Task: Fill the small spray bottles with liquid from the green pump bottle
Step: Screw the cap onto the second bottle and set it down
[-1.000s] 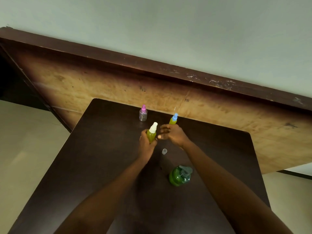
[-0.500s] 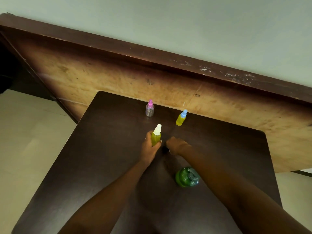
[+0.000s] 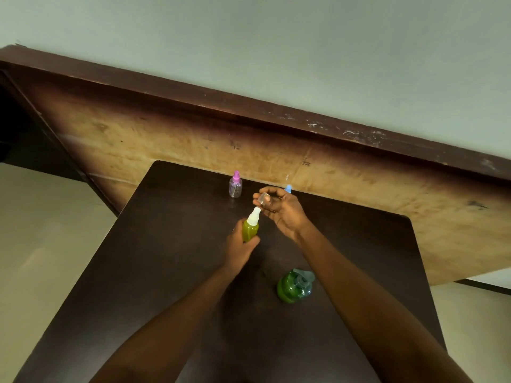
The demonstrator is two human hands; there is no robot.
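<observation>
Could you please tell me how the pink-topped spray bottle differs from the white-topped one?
The pink-topped bottle looks clear and empty; the white-topped bottle holds yellow-green liquid. The pink-topped bottle stands free near the far edge of the table; the white-topped bottle is gripped by the left hand. Both are small spray bottles with sprayer heads fitted.

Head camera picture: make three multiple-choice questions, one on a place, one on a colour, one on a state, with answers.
1. Where does the green pump bottle stand? A on the table; B on the floor; C on the ledge.
2. Sprayer colour of the clear bottle: A blue; B pink; C white.
3. The left hand: A lies flat; B hangs empty; C grips the white-topped spray bottle.
Answers: 1 A, it sits on the dark table. 2 B, its top is pink. 3 C, it clasps the yellow-green body.
</observation>
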